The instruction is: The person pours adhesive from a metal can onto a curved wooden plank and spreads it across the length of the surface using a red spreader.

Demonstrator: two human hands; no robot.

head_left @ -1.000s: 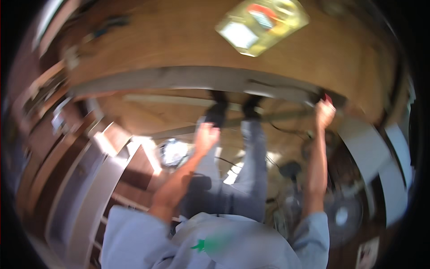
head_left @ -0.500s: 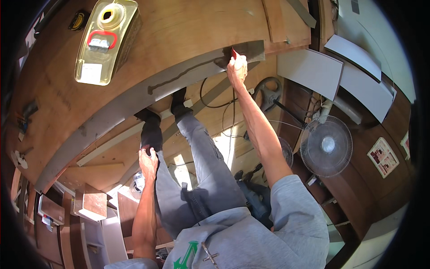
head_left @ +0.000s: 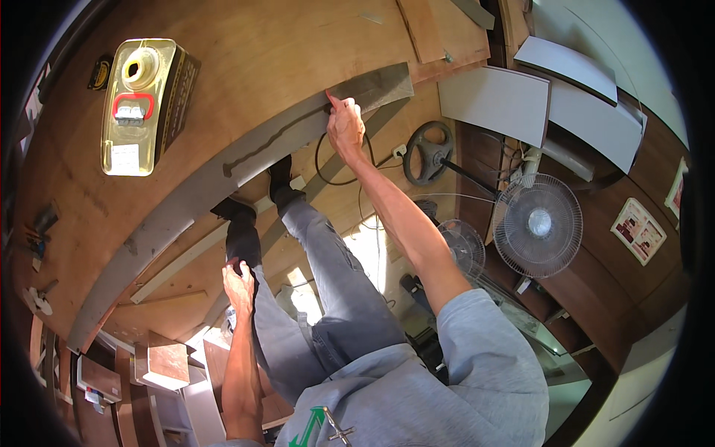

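In the head view, your right hand [head_left: 346, 130] pinches a red spreader [head_left: 330, 96] over the curved grey strip [head_left: 186, 190], at the upper end of the brown liquid line [head_left: 275, 136]. Your left hand [head_left: 239, 289] is beside your trousers [head_left: 335, 290], fingers curled; whether it pinches something, I cannot tell. The step in hand seems to be spreading this liquid; next, probably an even stroke along the line is needed.

Counter [head_left: 261, 45]: upper left of frame. Can [head_left: 141, 153]: on counter, toward upper left. Strip [head_left: 186, 190]: along counter's lower edge. Scraper [head_left: 330, 97]: at strip, upper centre, in right hand [head_left: 346, 130]. Fan [head_left: 538, 223]: right side, below panels [head_left: 495, 104]. Box [head_left: 167, 359]: lower left, below strip.
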